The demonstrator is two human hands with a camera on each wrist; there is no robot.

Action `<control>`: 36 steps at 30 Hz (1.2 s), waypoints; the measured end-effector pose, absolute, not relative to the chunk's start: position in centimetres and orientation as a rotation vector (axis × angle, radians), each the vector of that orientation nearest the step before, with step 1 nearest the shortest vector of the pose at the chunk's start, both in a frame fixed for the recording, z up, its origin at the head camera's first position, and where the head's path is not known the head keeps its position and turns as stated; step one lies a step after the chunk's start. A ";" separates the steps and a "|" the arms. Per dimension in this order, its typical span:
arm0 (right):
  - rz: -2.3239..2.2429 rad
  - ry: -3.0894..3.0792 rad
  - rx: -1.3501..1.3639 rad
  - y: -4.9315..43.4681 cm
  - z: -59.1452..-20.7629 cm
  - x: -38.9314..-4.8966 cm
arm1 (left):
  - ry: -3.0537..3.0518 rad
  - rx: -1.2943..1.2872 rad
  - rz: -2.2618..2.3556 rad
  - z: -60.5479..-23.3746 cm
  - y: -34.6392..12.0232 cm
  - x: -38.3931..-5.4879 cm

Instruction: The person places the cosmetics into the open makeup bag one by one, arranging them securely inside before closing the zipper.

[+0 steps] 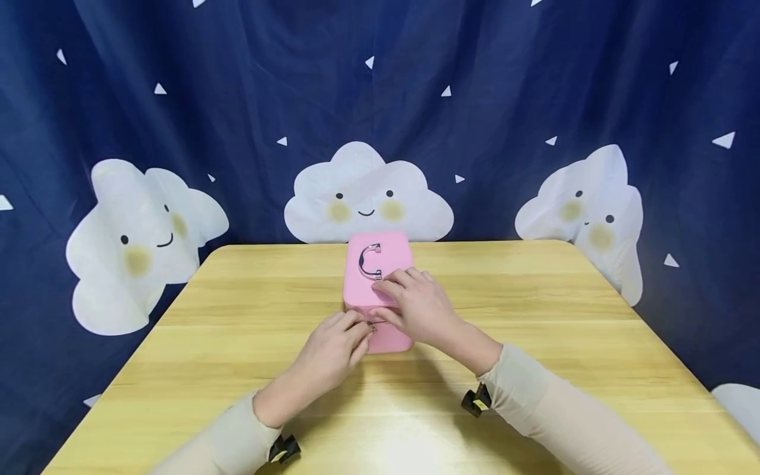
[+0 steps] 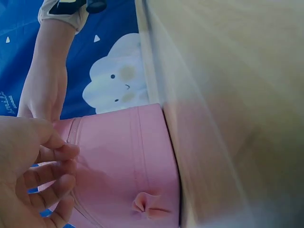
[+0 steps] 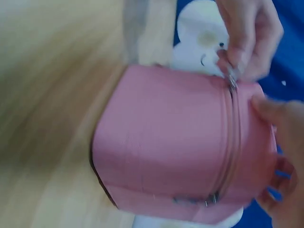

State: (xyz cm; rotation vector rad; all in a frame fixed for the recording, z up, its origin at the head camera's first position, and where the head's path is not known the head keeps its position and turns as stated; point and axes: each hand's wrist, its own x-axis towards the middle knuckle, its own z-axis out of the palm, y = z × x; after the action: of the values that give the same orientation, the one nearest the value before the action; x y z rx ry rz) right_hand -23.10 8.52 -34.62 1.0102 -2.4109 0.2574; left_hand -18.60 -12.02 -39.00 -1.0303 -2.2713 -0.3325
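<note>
A pink zippered case (image 1: 363,290) stands on the table, with a shiny curved handle (image 1: 369,262) on its lid. My left hand (image 1: 332,349) is at the front left corner and pinches a metal zipper pull (image 3: 232,80) between thumb and index finger. The other fingers of that hand are loosely bent in the left wrist view. My right hand (image 1: 424,307) grips the lid beside the handle, its thumb at the front edge and its fingers over the top. A second zipper pull (image 3: 211,199) hangs further along the zipper, away from the left hand.
The wooden table (image 1: 249,297) has rounded far corners. Behind it hangs a dark blue curtain (image 1: 249,79) with smiling clouds, close to the case's far side. A small bow (image 2: 149,205) sticks out from one side of the case.
</note>
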 end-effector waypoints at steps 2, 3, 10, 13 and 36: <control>0.334 -2.412 1.084 9.0 -34.3 -23.4 | -2.264 -0.991 -0.317 -39.2 -12.2 -18.5; 0.376 -2.409 1.130 9.3 -34.0 -23.7 | -2.262 -0.971 -0.311 -39.3 -12.3 -18.5; 0.486 -2.403 1.377 12.5 -33.6 -25.4 | -2.285 -0.857 -0.279 -39.5 -12.3 -18.4; 0.484 -2.390 1.393 13.4 -34.1 -25.8 | -2.280 -0.815 -0.261 -39.5 -12.0 -18.2; 0.377 -2.151 1.248 12.2 -36.4 -24.2 | -2.377 -0.726 -0.291 -39.7 -13.0 -18.4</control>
State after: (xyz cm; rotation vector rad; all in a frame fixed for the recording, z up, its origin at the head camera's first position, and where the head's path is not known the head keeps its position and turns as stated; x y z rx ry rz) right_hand -24.24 12.24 -36.36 1.2475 -2.1509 0.3766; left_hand -18.38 -13.02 -39.67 -0.7258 -2.3770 -0.2906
